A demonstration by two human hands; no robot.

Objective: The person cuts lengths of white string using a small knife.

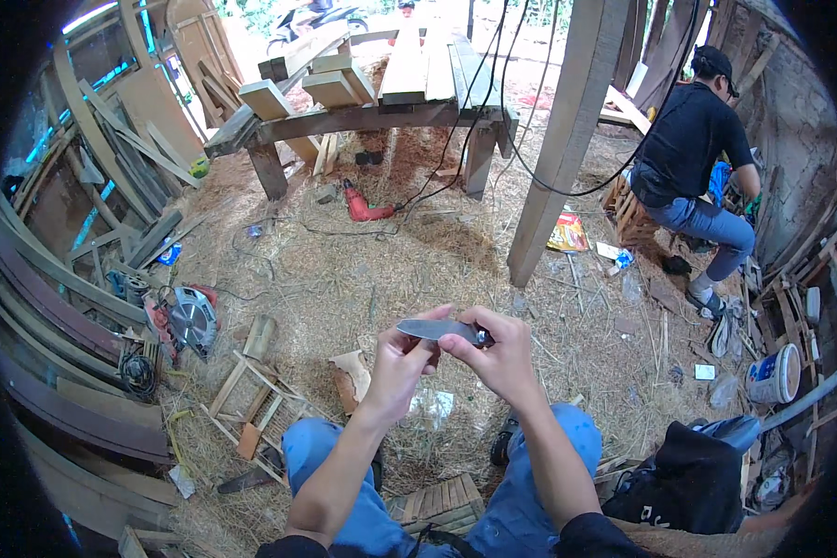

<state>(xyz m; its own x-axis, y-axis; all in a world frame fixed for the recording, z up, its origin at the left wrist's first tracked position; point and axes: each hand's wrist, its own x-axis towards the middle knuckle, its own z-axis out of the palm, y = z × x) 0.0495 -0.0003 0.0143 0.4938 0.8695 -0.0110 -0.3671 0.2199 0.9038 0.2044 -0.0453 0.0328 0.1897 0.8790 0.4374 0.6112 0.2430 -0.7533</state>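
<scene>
A flat grey metal blade (436,328), seemingly of a hand plane or a knife, lies across both hands above the floor, between my knees. The fingers of my left hand (406,356) touch its pointed left end, the thumb below it. My right hand (495,343) grips the other end, where a small dark shiny part shows beside the palm. What lies behind the fingers is hidden.
Ahead stands a wooden workbench (363,120) with boards; a red power drill (367,204) lies before it. A circular saw (191,319) is at left. A wooden post (565,139) rises at right, near a seated person (694,153). A bucket (774,374) lies far right.
</scene>
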